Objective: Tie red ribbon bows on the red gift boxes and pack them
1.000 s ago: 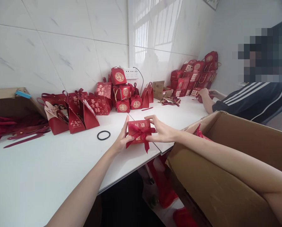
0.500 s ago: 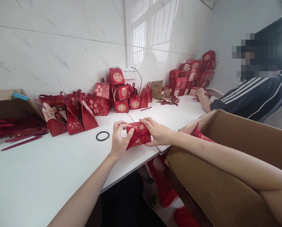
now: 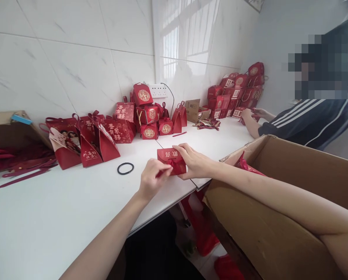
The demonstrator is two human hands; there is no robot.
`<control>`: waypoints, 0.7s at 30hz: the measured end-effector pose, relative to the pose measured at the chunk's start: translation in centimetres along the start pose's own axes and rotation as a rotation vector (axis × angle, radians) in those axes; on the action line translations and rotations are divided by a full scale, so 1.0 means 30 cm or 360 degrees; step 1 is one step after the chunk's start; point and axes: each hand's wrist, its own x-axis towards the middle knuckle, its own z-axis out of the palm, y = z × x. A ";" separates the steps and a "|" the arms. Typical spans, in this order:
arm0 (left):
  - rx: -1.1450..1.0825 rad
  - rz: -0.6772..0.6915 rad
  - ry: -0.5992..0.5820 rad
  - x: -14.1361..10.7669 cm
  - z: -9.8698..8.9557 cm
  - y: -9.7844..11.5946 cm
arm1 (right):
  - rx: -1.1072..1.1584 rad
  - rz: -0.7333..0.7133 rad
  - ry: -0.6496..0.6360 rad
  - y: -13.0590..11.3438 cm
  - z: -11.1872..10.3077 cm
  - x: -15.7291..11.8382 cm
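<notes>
A small red gift box [image 3: 165,154] with gold lettering rests near the table's front edge. My right hand [image 3: 193,161] grips the box from its right side, fingers on top and thumb low at the front. At the box's front left, my left hand [image 3: 154,175] pinches the end of a dark red ribbon [image 3: 172,163] tied across it. The knot is partly hidden by my left fingers. A black ring-shaped band [image 3: 125,168] lies on the white table [image 3: 60,217] to the left of my left hand.
Red triangular gift bags [image 3: 92,146] and stacked red boxes [image 3: 149,132] stand along the wall. A large open carton [image 3: 243,210] is under my right forearm. Ribbons lie at left before another carton [image 3: 4,118]. At right, a co-worker's hands [image 3: 249,115] handle a red box.
My left hand has come off the box's left side and now pinches a ribbon end, pulled slightly left. The right hand keeps its hold on the box.
</notes>
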 end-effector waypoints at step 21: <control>-0.0156 -0.1464 0.0036 0.064 -0.014 -0.082 | 0.1801 0.1762 0.0914 -0.012 -0.555 -0.576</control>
